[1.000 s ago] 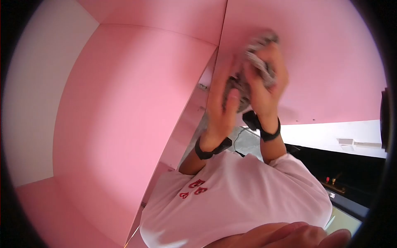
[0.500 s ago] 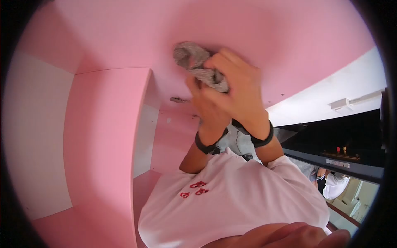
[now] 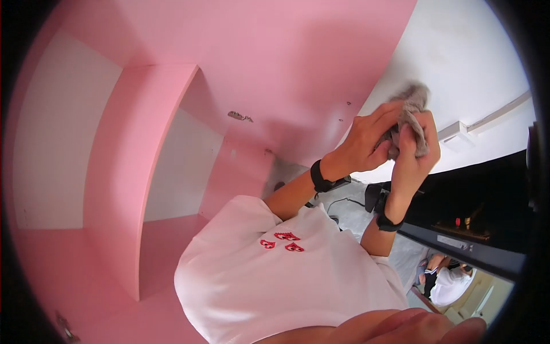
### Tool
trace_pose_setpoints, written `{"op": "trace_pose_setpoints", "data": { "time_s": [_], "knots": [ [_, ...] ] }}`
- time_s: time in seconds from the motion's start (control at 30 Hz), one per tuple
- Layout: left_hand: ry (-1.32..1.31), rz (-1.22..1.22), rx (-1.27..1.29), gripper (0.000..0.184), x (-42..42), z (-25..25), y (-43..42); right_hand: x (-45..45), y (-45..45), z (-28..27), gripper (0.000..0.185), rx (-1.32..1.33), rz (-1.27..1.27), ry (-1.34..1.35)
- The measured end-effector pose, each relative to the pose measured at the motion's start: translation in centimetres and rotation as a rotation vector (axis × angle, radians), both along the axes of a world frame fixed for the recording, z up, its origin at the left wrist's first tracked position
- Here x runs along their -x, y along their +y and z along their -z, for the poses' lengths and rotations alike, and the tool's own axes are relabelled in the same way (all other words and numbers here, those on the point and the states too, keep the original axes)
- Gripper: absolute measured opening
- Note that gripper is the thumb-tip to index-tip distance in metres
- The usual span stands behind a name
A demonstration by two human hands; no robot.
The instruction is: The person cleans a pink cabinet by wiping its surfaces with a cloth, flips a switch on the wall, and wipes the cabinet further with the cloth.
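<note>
A crumpled grey cloth is bunched between my two hands, in front of the white wall just past the edge of the pink panel. My left hand grips its near side with bent fingers. On the other side, my right hand has its thumb and fingers wrapped round the folds. The cloth's upper end is blurred, and whether it touches the wall I cannot tell. Both wrists wear black bands.
Pink and white shelving with an upright divider stands at the left. A metal hinge sits on the pink panel. At the right are a white bracket and a dark glossy panel. Another person is low at the right.
Both hands and the cloth have moved right, from over the pink panel to the white wall. The cloth is more bunched up now. My view has shifted too.
</note>
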State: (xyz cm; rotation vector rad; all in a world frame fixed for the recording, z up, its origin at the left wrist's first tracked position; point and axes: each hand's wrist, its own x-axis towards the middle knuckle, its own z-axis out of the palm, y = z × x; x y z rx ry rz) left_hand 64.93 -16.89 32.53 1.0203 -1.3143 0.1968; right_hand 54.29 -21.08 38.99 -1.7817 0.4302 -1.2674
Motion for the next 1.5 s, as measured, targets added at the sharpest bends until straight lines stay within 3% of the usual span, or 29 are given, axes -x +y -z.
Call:
{"op": "trace_pose_setpoints", "data": {
  "time_s": [0.07,0.13,0.37,0.47,0.57,0.7,0.77,0.8,0.87,1.07,1.2,1.27,1.3,1.33,1.43,1.5],
  "knots": [
    [0.057,0.091,-0.021,0.061,1.2,0.1,0.5,1.0,0.6,0.4,0.006,0.067,0.011,-0.055],
    [0.062,0.149,0.002,0.054,1.8,0.2,1.0,1.7,1.2,0.8,0.01,0.052,0.035,-0.146],
    [0.138,0.095,0.034,0.052,-1.7,-0.2,4.9,-4.3,3.1,2.5,0.016,0.004,-0.075,-0.378],
    [0.122,-0.148,-0.051,0.05,-4.4,-1.1,7.0,-9.3,3.6,2.2,0.018,-0.005,-0.093,-0.416],
    [0.109,-0.304,-0.113,0.05,-7.2,-0.6,9.7,-14.3,4.3,2.7,0.015,0.175,-0.004,-0.443],
    [0.163,-0.34,-0.119,0.048,-10.0,0.7,13.2,-19.3,6.9,2.9,0.015,0.299,-0.079,-0.531],
    [0.291,-0.48,-0.114,0.047,-11.1,1.7,15.3,-22.0,8.4,2.6,0.015,0.488,-0.321,-0.48],
    [0.296,-0.466,-0.122,0.047,-11.7,2.1,16.2,-23.1,9.3,2.5,0.015,0.486,-0.307,-0.469],
    [0.395,-0.558,-0.11,0.054,-13.1,2.8,18.1,-25.3,11.6,2.0,0.017,0.454,-0.507,-0.326],
    [0.354,-0.591,0.023,0.063,-18.1,1.9,21.9,-31.8,15.5,1.4,0.017,0.168,-0.825,-0.335],
    [0.345,-0.6,0.054,0.066,-19.5,2.9,22.2,-33.8,16.9,0.9,0.018,0.104,-0.903,-0.304],
    [0.346,-0.564,0.072,0.07,-19.4,3.1,21.9,-33.7,16.6,0.4,0.019,0.165,-1.009,-0.123],
    [0.566,-0.487,0.039,0.065,-18.4,2.2,21.7,-33.4,16.2,0.5,0.019,0.306,-0.973,-0.085],
    [0.564,-0.451,0.027,0.065,-18.1,3.5,21.0,-32.7,15.9,0.4,0.019,0.306,-0.935,-0.082],
    [0.342,-0.724,0.083,0.05,-17.5,7.2,17.2,-28.7,15.2,-0.4,0.022,0.51,-0.594,0.082],
    [0.279,-0.626,0.003,0.049,-16.6,6.4,15.0,-26.3,12.9,-0.4,0.022,0.45,-0.489,0.111]
  ]
}}
